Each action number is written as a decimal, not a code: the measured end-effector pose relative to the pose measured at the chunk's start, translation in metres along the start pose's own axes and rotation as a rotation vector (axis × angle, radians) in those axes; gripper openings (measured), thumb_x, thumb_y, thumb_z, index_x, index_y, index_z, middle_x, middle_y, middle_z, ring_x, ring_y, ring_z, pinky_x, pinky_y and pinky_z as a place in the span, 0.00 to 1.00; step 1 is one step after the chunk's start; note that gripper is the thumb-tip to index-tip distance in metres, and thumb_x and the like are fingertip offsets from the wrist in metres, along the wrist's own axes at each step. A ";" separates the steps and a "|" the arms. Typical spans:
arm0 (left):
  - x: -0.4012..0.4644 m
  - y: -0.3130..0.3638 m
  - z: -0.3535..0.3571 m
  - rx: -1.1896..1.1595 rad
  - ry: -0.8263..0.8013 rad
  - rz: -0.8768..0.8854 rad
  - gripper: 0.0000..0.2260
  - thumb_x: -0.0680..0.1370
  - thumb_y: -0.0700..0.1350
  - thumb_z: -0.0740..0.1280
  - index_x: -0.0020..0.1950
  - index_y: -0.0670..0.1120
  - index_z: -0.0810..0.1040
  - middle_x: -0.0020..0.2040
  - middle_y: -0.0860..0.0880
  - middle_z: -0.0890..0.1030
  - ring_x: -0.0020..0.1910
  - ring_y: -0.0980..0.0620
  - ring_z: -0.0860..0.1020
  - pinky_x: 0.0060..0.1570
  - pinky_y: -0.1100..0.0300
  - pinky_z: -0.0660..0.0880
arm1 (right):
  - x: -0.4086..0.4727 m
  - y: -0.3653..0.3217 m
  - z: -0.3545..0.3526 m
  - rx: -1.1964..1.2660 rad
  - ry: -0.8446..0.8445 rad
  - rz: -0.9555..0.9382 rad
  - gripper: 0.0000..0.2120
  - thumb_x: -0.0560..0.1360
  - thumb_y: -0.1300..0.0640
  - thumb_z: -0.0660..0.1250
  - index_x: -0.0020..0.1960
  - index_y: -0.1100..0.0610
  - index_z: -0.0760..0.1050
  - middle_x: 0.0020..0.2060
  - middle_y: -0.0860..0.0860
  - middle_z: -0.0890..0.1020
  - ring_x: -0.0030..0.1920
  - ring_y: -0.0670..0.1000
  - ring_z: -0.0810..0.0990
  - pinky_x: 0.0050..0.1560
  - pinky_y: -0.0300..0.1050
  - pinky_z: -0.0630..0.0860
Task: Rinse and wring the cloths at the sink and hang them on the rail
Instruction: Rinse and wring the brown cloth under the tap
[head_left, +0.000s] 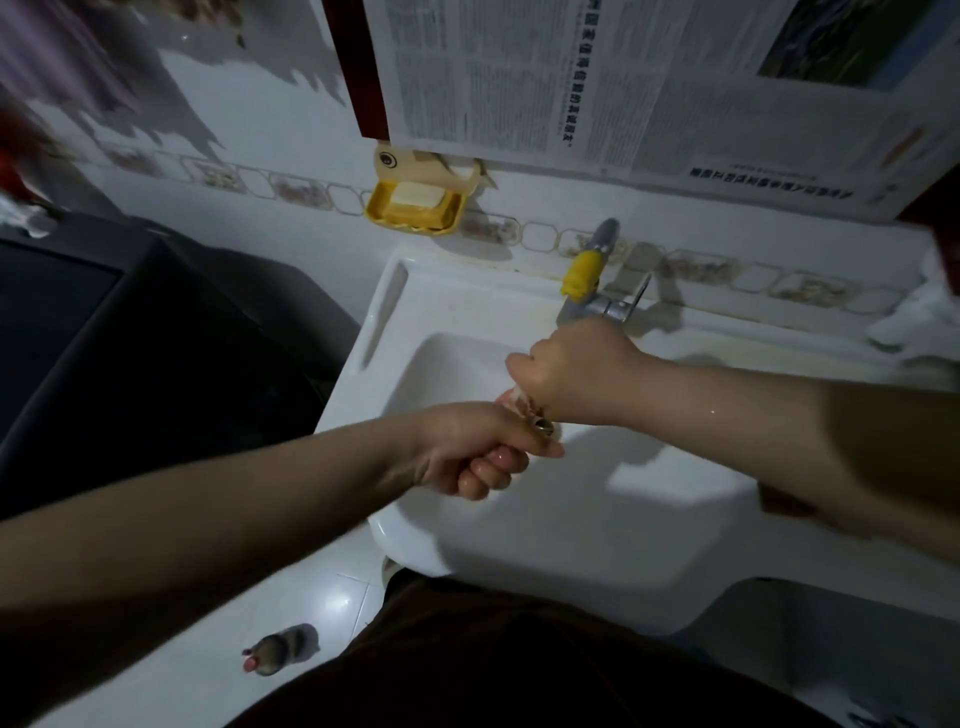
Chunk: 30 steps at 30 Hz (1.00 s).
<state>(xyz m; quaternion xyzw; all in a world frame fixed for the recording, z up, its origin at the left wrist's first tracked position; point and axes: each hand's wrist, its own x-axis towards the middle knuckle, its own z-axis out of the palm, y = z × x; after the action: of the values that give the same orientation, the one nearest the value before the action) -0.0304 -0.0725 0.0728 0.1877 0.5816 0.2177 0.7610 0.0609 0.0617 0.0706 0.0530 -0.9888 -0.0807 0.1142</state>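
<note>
Both hands work over the sink (395, 312), below the tap (597, 301). The left hand (467, 452) is fisted around 1 end of a cloth (519, 399); the right hand (571, 374) clamps the other. Only a pale twisted sliver shows between them (most is hidden). Judged soft, waterlogged and slippery; best gripped at both ends, fists close.

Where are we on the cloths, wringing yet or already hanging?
Wringing. Both hands, left hand and right hand, grip a small cloth between them over the sink, below the faucet. Only a sliver of it shows. Done: nothing that I can confirm. Left: hanging; no rail is in view. White cloth-like items on the sink's right edge may also be waiting.
</note>
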 end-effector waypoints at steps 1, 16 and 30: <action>0.010 0.003 -0.003 0.137 0.125 -0.011 0.03 0.77 0.42 0.64 0.46 0.48 0.71 0.23 0.53 0.63 0.20 0.57 0.59 0.21 0.68 0.52 | 0.003 -0.002 -0.001 -0.016 -0.202 0.013 0.02 0.67 0.62 0.62 0.36 0.60 0.72 0.25 0.54 0.75 0.24 0.55 0.76 0.27 0.33 0.53; 0.039 0.027 -0.045 2.011 0.637 0.575 0.18 0.83 0.51 0.53 0.71 0.47 0.66 0.47 0.43 0.82 0.43 0.40 0.80 0.38 0.56 0.72 | -0.010 -0.052 0.024 1.424 -0.437 1.263 0.11 0.72 0.61 0.64 0.34 0.54 0.65 0.24 0.52 0.63 0.23 0.50 0.57 0.27 0.38 0.53; 0.057 0.025 -0.054 1.560 0.829 0.643 0.20 0.78 0.48 0.64 0.67 0.45 0.64 0.59 0.44 0.71 0.55 0.44 0.73 0.44 0.53 0.71 | -0.020 -0.031 0.036 1.440 -0.395 1.214 0.16 0.80 0.42 0.56 0.57 0.55 0.68 0.35 0.49 0.72 0.31 0.47 0.68 0.30 0.41 0.65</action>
<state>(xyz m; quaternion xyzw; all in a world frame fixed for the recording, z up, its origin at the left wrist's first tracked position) -0.0729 -0.0189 0.0268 0.7037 0.7081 0.0157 0.0559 0.0740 0.0390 0.0260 -0.4250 -0.6614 0.6111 -0.0921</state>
